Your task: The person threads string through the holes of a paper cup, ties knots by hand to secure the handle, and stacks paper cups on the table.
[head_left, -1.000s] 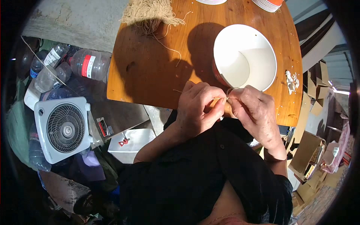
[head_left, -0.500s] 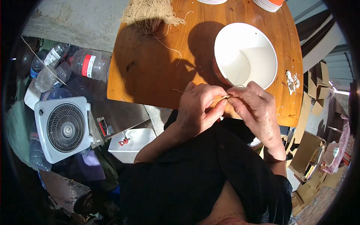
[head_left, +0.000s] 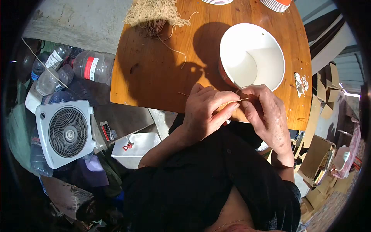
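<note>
My left hand (head_left: 206, 108) pinches a thin beige string (head_left: 232, 101) between thumb and index finger, just past the table's near edge. A short end of it sticks out to the right. My right hand (head_left: 267, 114) is close by, its thumb and index finger curved and apart around that end. Its index fingertip comes near the left fingertips; whether they touch is hard to see. Another bit of string trails on the table left of my left hand. Beyond my hands stands a large white paper bucket (head_left: 270, 54), its open top tilted toward me.
A bundle of beige strings (head_left: 152, 15) lies on the wooden table (head_left: 154, 85) at the far left. Stacked buckets (head_left: 275, 5) stand at the far right edge. White scraps (head_left: 300, 84) lie at right. A fan (head_left: 69, 133) and plastic bottles (head_left: 92, 66) are left of the table.
My right thumb and index finger have parted from their pinch, baring the string's end. My left hand still pinches the string and has barely moved.
</note>
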A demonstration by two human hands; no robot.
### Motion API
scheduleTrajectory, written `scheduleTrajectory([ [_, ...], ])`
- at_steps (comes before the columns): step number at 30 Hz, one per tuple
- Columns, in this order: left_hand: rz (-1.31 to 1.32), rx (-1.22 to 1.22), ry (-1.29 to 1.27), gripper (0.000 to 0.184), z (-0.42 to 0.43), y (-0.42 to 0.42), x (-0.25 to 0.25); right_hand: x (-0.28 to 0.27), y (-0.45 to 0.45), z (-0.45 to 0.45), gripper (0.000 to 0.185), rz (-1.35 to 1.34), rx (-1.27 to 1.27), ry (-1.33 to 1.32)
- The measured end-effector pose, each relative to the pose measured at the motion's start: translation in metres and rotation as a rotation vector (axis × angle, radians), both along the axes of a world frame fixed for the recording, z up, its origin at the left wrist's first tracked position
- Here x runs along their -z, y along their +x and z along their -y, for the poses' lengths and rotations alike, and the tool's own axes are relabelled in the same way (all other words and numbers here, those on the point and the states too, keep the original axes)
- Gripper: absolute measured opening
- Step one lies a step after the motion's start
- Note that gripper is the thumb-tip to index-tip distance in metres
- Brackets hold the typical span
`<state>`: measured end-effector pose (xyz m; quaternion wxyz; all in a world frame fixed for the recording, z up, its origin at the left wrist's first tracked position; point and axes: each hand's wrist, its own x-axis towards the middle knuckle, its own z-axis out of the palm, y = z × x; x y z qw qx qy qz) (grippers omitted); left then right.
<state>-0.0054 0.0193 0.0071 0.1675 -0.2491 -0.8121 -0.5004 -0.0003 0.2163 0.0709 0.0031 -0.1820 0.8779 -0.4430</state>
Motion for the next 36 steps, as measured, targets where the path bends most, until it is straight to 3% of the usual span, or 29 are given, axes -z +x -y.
scheduleTrajectory([
  [12, -0.094, 0.023, 0.129, 0.033, -0.007, -0.006, -0.002, -0.002, 0.008, -0.002, 0.018, 0.024, -0.013, -0.176],
  [25, -0.188, 0.052, 0.062, 0.038, -0.004, -0.014, 0.002, 0.007, 0.012, -0.001, 0.018, -0.019, 0.057, -0.242],
  [28, -0.185, 0.078, 0.051, 0.037, -0.001, -0.014, 0.003, 0.007, 0.011, -0.006, 0.016, -0.020, 0.027, -0.209],
  [31, -0.075, 0.068, 0.043, 0.022, 0.006, -0.013, -0.007, 0.001, 0.006, -0.010, 0.013, -0.097, 0.106, -0.146],
  [36, -0.114, 0.117, -0.019, 0.021, 0.013, -0.018, -0.023, -0.004, 0.004, -0.023, 0.020, -0.175, 0.162, -0.087],
])
